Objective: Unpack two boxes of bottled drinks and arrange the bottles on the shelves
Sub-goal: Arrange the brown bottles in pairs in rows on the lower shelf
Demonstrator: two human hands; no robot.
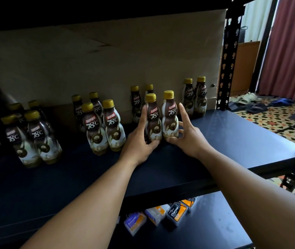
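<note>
Two Kopiko 78°C coffee bottles with gold caps stand side by side on the dark blue shelf (233, 137). My left hand (139, 141) holds the left bottle (154, 121), thumb curled round its base and fingers up its left side. My right hand (188, 135) holds the right bottle (170, 115) low down between thumb and a curled finger. Its index finger points up, slightly off the bottle. Two more bottles (136, 101) stand just behind this pair.
Other bottle groups stand on the shelf at the left (35, 135), at the middle (105, 126) and at the back right (195, 97). Cardboard (107, 60) backs the shelf. A black upright (227, 60) bounds it on the right. Small packs (175, 212) lie on the lower shelf.
</note>
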